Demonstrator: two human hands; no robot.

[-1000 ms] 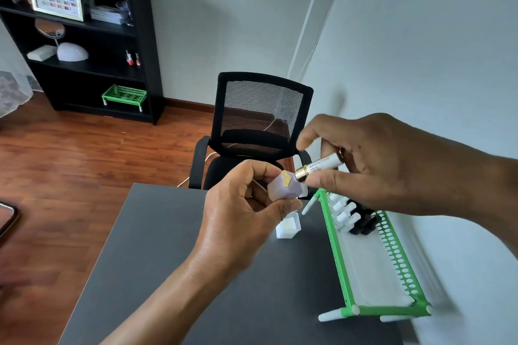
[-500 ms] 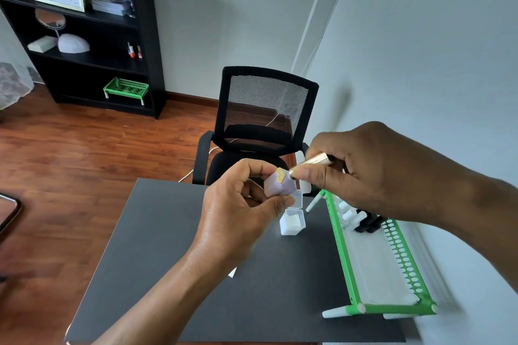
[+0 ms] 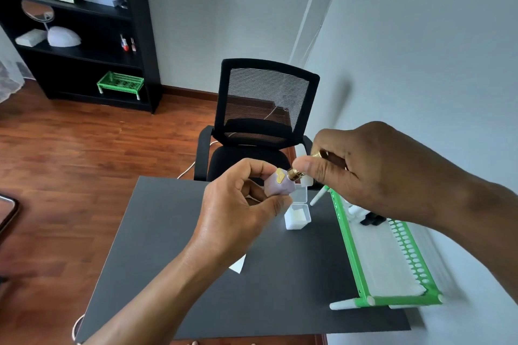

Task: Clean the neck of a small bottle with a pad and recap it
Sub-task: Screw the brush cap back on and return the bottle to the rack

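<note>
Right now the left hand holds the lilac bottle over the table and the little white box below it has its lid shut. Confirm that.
Not quite. The left hand does hold the lilac bottle over the table, but the little white box is open, its lid hinged back. The head view shows it.

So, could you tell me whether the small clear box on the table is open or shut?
Open. The small clear box sits on the table with its hinged lid standing up behind it, and white pads show inside.

The small bottle (image 3: 279,185) sat between the left hand (image 3: 238,213) fingers (image 3: 253,168), its neck touching the right hand (image 3: 372,171) fingertips (image 3: 304,166); below them stood an open box (image 3: 297,216), a rack (image 3: 389,255) rightward.
</note>
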